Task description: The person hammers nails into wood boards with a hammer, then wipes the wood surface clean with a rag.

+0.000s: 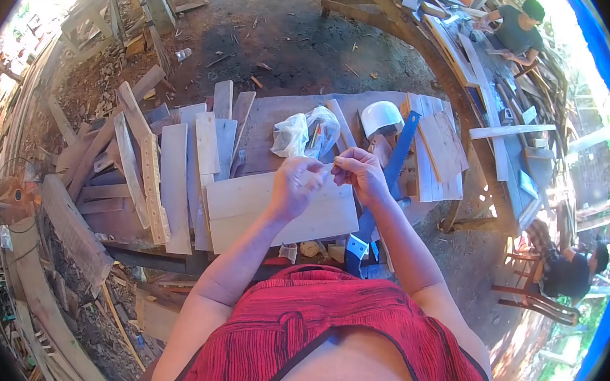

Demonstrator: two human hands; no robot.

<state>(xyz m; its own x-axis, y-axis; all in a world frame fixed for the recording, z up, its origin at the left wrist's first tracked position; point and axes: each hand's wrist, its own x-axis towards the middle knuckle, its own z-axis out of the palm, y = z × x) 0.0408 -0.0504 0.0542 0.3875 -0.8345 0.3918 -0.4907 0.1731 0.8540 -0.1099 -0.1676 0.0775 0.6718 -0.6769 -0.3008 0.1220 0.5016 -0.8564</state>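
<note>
The right hand (363, 176) has its grip pinched tight on a small dark piece (336, 172) — its long axis too small to read. The left hand (296, 187) curls just leftward; I can't tell what it holds. Both hover over 1 wide board (315, 215), plastic bag (290, 136) beyond.

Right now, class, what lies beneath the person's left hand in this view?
Pale wood shows on both sides of the left hand. The part directly beneath the hand is covered, so whether anything else lies there cannot be seen.
</note>
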